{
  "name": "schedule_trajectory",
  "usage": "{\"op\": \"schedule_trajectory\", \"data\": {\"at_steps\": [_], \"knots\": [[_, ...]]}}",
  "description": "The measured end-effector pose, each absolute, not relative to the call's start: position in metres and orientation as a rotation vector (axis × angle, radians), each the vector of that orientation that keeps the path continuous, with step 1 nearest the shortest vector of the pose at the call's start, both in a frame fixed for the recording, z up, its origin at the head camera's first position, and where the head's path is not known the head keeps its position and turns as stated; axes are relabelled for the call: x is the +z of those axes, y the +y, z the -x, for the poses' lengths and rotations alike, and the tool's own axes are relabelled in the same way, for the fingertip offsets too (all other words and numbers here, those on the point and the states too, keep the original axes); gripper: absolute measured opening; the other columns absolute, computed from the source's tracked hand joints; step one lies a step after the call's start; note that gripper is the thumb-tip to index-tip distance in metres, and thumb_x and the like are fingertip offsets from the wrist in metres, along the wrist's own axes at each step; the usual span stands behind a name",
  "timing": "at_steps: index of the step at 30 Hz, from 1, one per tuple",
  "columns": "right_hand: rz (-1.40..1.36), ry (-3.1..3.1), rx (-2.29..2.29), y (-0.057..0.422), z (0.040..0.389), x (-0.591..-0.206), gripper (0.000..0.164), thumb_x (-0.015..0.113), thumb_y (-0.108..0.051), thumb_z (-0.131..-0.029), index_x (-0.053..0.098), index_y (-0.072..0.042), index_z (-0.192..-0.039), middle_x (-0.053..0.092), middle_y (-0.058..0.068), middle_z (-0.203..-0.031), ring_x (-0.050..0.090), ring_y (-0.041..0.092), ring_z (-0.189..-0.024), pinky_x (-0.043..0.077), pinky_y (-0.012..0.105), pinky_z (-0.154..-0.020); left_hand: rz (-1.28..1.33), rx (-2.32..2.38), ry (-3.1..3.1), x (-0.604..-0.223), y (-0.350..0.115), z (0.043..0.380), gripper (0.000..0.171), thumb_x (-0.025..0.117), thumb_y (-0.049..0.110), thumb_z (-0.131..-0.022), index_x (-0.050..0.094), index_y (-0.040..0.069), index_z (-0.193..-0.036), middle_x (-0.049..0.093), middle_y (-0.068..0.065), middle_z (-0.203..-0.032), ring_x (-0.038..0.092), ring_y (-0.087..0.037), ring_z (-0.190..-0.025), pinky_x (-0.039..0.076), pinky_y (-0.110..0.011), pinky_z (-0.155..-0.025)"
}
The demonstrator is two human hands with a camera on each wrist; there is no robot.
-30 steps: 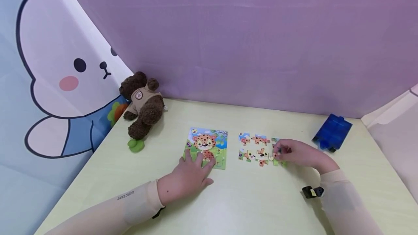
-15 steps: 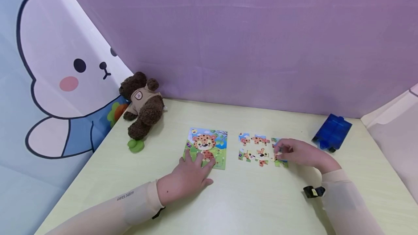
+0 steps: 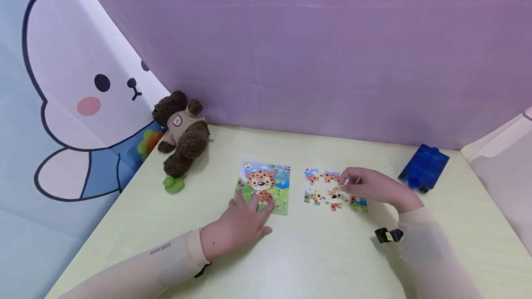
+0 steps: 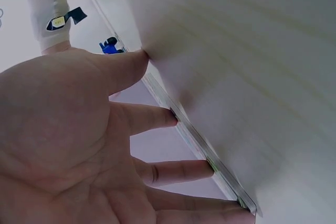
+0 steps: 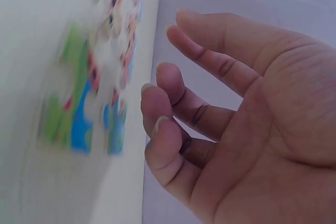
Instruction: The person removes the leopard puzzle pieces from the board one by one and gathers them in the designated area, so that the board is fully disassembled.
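Note:
My left hand (image 3: 238, 229) lies with fingers spread on the lower part of a thin board (image 3: 266, 176) printed with a spotted leopard cub. The left wrist view shows its fingertips (image 4: 207, 167) along the board's edge. To the right lie leopard jigsaw pieces (image 3: 331, 196), some joined and some with gaps. Over the right-hand pieces hovers my right hand (image 3: 374, 187), fingers loosely bent and nothing visible between them. A green and blue piece (image 5: 79, 95) lies beside that hand in the right wrist view; in the head view the hand hides part of the right column.
A brown teddy bear (image 3: 183, 133) in a beige shirt leans at the back left, with a green toy (image 3: 173, 185) by its foot. At the back right lies a blue plastic box (image 3: 425, 166). A purple cloth (image 3: 291, 59) hangs behind the table (image 3: 307, 257).
The right hand has come away from the right-hand pieces, shifting slightly left and away from the body. The lower right piece moved slightly right. The left hand stays put.

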State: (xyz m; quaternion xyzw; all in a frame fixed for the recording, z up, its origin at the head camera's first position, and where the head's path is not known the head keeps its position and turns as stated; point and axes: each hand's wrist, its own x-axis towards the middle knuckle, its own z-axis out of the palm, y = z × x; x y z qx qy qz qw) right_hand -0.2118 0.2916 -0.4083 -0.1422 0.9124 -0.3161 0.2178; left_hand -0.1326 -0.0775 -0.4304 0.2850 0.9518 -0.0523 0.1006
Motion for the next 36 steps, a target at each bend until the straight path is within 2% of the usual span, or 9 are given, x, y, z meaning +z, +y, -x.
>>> {"op": "schedule_trajectory", "data": {"at_steps": [6, 11, 18, 23, 28, 36], "knots": [[0.395, 2.522, -0.893, 0.265, 0.223, -0.405, 0.018, 0.066, -0.034, -0.107, 0.07, -0.019, -0.116, 0.068, 0.006, -0.111, 0.061, 0.023, -0.094, 0.053, 0.034, -0.078, -0.847, -0.16, 2.813, -0.43, -0.077, 0.132, 0.064, 0.052, 0.056, -0.109, 0.043, 0.027, -0.165, 0.05, -0.028, -0.154, 0.049, -0.07, -0.136, 0.059, -0.065, -0.104], [0.44, 2.484, -0.967, 0.228, 0.231, -0.407, 0.019, 0.067, -0.033, -0.107, 0.069, -0.018, -0.118, 0.067, 0.01, -0.111, 0.064, 0.027, -0.085, 0.059, 0.039, -0.073, -0.836, -0.139, 2.806, -0.429, -0.077, 0.132, 0.065, 0.052, 0.056, -0.109, 0.041, 0.026, -0.166, 0.049, -0.028, -0.156, 0.048, -0.07, -0.137, 0.058, -0.066, -0.106], [0.572, 2.318, -1.136, 0.161, 0.235, -0.421, 0.03, 0.062, -0.032, -0.109, 0.065, -0.014, -0.132, 0.07, 0.015, -0.115, 0.069, 0.03, -0.085, 0.063, 0.041, -0.075, -0.845, -0.165, 2.821, -0.429, -0.078, 0.133, 0.064, 0.051, 0.057, -0.109, 0.043, 0.027, -0.165, 0.05, -0.027, -0.154, 0.05, -0.069, -0.136, 0.06, -0.064, -0.103], [0.597, 2.232, -1.194, 0.124, 0.237, -0.432, 0.035, 0.06, -0.035, -0.109, 0.062, -0.013, -0.136, 0.068, 0.011, -0.118, 0.071, 0.023, -0.091, 0.064, 0.036, -0.082, -0.838, -0.155, 2.821, -0.427, -0.081, 0.137, 0.059, 0.053, 0.054, -0.11, 0.046, 0.03, -0.163, 0.049, -0.025, -0.154, 0.051, -0.067, -0.137, 0.064, -0.061, -0.097], [0.54, 2.199, -1.243, 0.106, 0.241, -0.439, 0.032, 0.059, -0.037, -0.11, 0.062, -0.017, -0.135, 0.067, 0.012, -0.119, 0.073, 0.022, -0.093, 0.064, 0.037, -0.087, -0.824, -0.104, 2.793, -0.425, -0.082, 0.137, 0.059, 0.054, 0.053, -0.109, 0.045, 0.03, -0.164, 0.046, -0.027, -0.157, 0.047, -0.069, -0.139, 0.063, -0.063, -0.099], [0.544, 2.193, -1.262, 0.093, 0.245, -0.439, 0.028, 0.058, -0.038, -0.111, 0.064, -0.02, -0.131, 0.07, 0.013, -0.112, 0.073, 0.023, -0.086, 0.064, 0.034, -0.08, -0.792, -0.018, 2.766, -0.421, -0.082, 0.133, 0.063, 0.055, 0.056, -0.108, 0.045, 0.029, -0.164, 0.043, -0.027, -0.163, 0.04, -0.069, -0.144, 0.058, -0.068, -0.104]]}}
